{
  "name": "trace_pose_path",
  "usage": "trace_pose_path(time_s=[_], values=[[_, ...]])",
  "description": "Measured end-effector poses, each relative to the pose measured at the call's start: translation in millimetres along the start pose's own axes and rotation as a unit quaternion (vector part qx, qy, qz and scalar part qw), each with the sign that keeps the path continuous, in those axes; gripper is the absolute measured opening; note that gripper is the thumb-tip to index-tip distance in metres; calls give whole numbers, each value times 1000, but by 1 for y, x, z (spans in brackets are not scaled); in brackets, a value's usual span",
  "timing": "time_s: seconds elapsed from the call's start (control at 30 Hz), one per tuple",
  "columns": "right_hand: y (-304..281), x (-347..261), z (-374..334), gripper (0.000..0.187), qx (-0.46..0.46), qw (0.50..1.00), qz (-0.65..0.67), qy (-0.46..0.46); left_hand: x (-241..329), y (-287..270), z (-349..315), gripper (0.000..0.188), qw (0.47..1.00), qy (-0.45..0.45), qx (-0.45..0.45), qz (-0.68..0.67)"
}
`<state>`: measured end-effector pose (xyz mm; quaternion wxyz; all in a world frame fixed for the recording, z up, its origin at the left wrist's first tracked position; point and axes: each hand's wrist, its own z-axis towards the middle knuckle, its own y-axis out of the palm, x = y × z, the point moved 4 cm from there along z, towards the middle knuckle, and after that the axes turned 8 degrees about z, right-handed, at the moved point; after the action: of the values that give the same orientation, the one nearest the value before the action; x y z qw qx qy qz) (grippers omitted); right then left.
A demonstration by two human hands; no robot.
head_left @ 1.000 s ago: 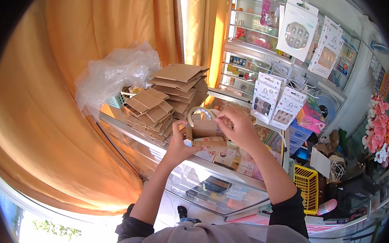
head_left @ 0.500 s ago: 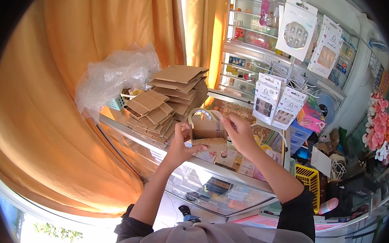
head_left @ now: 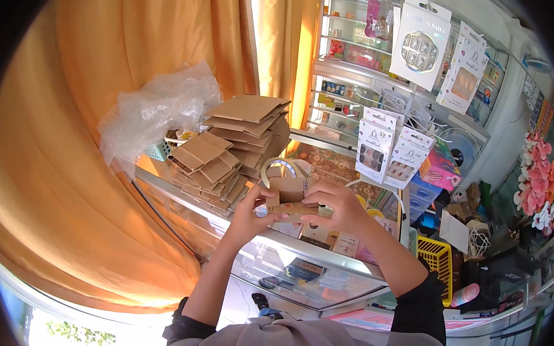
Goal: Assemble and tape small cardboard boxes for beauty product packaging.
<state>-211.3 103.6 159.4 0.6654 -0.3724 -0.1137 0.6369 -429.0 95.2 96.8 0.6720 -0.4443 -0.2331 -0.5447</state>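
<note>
The small brown cardboard box [head_left: 290,198] sits between both hands, held up just over the glass counter [head_left: 322,258]. The left hand [head_left: 252,211] pinches its left side, thumb on the front. The right hand [head_left: 338,205] curls over the right end, fingers pressed down on the top.

A moment ago the right hand was up higher, away from the box. Now it has come down and both hands squeeze the box together. It looks like the box is being folded into shape.

Just behind the hands lies a roll of clear tape [head_left: 281,169]. To the left of the grip stands a tall stack of flat cardboard pieces [head_left: 234,148], and past that a lump of bubble wrap [head_left: 157,115]. To the right hang white packs of stick-on nails [head_left: 389,153], close by. A yellow basket [head_left: 438,262] sits lower down on the right. Nothing blocks the hands.
</note>
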Motion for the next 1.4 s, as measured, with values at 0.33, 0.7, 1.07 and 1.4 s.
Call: trace_pose_path(time_s=[0.33,0.7,1.07,1.4], values=[[5,14,-7,16,19,992,75,103,-2,1,1,18,994,-71,14,-76],[14,28,-10,62,99,955,206,191,-11,6,8,41,995,-54,27,-79],[8,23,-8,57,57,962,189,190,3,5,9,55,996,-59,-21,-55],[7,18,-5,23,46,984,126,116,6,5,10,24,998,-11,-17,-59]])
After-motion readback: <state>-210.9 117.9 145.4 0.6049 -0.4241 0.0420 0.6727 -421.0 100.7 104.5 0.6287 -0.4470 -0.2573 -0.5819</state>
